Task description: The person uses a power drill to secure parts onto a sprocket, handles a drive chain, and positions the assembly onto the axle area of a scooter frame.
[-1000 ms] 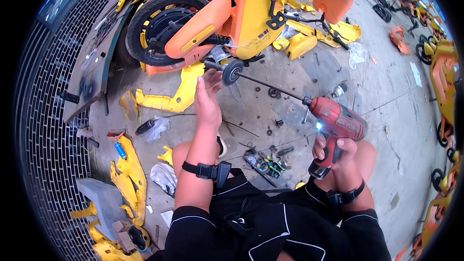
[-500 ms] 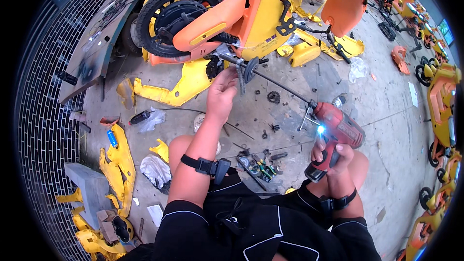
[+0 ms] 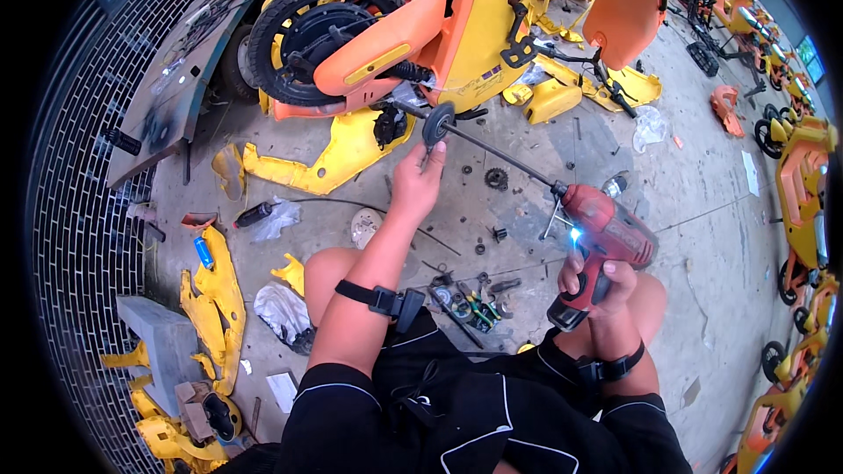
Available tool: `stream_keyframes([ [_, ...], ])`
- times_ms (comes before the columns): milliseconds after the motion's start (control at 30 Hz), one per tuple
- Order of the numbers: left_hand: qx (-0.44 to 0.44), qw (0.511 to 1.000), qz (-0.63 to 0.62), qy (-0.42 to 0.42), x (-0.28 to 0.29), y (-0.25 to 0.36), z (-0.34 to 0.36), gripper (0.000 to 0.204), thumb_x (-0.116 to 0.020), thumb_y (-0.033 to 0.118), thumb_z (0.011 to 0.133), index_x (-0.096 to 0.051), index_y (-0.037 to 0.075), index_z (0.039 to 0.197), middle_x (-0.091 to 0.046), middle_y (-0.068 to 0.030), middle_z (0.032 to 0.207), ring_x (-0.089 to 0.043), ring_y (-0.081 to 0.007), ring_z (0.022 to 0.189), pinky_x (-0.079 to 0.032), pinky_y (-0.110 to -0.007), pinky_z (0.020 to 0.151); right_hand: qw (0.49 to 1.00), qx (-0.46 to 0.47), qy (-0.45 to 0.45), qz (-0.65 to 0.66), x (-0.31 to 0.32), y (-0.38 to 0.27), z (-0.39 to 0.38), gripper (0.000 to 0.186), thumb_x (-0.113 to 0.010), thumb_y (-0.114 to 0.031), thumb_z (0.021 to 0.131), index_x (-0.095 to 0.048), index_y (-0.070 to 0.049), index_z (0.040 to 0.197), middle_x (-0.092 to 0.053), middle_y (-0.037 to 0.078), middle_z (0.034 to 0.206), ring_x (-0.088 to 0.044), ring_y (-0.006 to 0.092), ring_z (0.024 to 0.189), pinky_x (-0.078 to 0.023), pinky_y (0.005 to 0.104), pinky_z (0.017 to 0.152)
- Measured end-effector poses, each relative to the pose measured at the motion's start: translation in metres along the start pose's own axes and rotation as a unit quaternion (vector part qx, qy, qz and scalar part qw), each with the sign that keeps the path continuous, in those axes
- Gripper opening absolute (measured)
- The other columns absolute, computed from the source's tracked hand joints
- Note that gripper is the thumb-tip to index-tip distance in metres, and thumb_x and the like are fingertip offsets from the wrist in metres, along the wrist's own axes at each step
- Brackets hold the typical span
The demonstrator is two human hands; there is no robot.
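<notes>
My right hand [image 3: 597, 279] is wrapped round the handle of a red and black cordless drill [image 3: 606, 224], whose small lamp glows. From its chuck a long dark rod [image 3: 500, 156] runs up and left to a round black grooved disc [image 3: 438, 123]. The fingers of my left hand [image 3: 420, 177] pinch the disc's lower edge. Behind the disc a dark bar [image 3: 409, 107] reaches toward the yellow and orange electric bike [image 3: 500, 26], which lies tipped over with its black rear wheel [image 3: 320, 35] raised. Where the bar ends is hidden.
Loose yellow body panels [image 3: 329, 154] lie on the concrete floor below the bike. Several hand tools [image 3: 479, 307] and small parts, among them a black gear [image 3: 497, 178], are scattered before my knees. A worktable [image 3: 176, 96] stands left; more bikes [image 3: 803, 184] line the right.
My left hand has shifted from the bar beside the disc to the disc's lower edge. Disc, rod and drill have moved slightly left. The grey piece hanging by my fingers no longer shows.
</notes>
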State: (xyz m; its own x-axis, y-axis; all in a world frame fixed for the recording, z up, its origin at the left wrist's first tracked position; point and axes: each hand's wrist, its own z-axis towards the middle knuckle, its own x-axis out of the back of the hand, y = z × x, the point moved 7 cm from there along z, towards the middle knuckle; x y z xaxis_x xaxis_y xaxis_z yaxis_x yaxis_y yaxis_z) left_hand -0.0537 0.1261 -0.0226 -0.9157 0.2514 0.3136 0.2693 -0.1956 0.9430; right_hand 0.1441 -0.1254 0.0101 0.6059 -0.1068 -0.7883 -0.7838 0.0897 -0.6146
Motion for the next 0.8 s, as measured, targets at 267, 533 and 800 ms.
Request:
stream_keyframes([
  [267,-0.043,0.999,-0.018,0.027,0.007,-0.004,0.000,0.037,-0.056,0.036,0.102,-0.067,0.006,0.121,-0.070,-0.0106,0.094,-0.065,-0.0176,0.087,-0.049,-0.031,0.083,1.000,-0.008,-0.003,0.009,-0.004,0.003,0.003,0.070,-0.064,-0.027,0.074,-0.043,0.000,0.135,-0.060,0.015,0.091,-0.063,0.0261,0.065,-0.054,0.0404,0.066],
  [533,-0.019,0.999,0.036,0.016,0.009,0.002,-0.002,0.036,-0.057,0.034,0.102,-0.067,0.003,0.117,-0.062,-0.0052,0.083,-0.054,-0.0125,0.078,-0.046,-0.028,0.074,1.000,0.002,0.001,0.008,-0.003,0.002,0.003,0.073,-0.063,-0.029,0.075,-0.042,-0.002,0.139,-0.059,0.014,0.090,-0.063,0.0251,0.064,-0.052,0.0390,0.064],
  [800,-0.033,0.995,0.085,0.038,0.010,-0.009,0.001,0.043,-0.058,0.038,0.099,-0.066,0.001,0.118,-0.069,-0.0224,0.107,-0.065,-0.0383,0.103,-0.049,-0.041,0.091,1.000,0.005,0.001,0.016,0.001,0.001,0.002,0.074,-0.064,-0.029,0.074,-0.041,-0.002,0.139,-0.059,0.013,0.090,-0.063,0.0253,0.064,-0.053,0.0398,0.064],
])
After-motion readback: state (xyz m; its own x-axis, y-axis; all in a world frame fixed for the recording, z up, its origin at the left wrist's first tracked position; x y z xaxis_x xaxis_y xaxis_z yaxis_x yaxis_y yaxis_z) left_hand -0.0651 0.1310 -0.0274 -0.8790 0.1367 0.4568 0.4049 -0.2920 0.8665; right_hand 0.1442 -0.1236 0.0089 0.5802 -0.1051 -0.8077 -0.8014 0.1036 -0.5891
